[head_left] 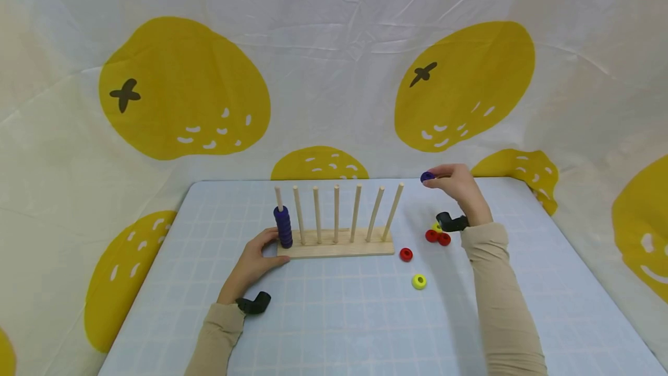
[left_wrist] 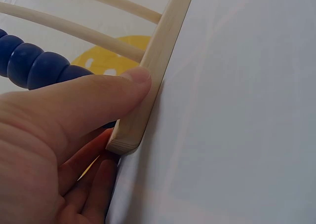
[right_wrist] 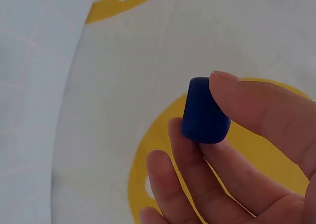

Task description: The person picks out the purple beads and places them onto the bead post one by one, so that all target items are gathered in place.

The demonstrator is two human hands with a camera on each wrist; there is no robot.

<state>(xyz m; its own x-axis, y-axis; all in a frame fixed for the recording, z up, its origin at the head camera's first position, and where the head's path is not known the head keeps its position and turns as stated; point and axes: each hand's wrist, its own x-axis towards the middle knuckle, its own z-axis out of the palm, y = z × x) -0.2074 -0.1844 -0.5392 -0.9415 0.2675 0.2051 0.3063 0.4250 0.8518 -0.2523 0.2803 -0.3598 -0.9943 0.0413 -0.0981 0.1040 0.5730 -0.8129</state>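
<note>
A wooden peg rack [head_left: 336, 248] with several upright pegs stands on the table. Dark blue beads [head_left: 283, 228] are stacked on its leftmost peg, whose top shows bare. My left hand [head_left: 256, 260] grips the left end of the base; in the left wrist view the thumb lies on the front of the base [left_wrist: 148, 86] and the other fingers are partly hidden behind it. To the right of the rack and above the table, my right hand [head_left: 459, 184] pinches one blue bead [right_wrist: 205, 113] between thumb and fingers.
On the table right of the rack lie a red bead [head_left: 406, 255] and a yellow bead [head_left: 419, 281]. Two more red beads [head_left: 431, 235] and a partly hidden yellow bead [head_left: 437, 227] sit below the right wrist. A fruit-print cloth [head_left: 334, 103] hangs behind the table.
</note>
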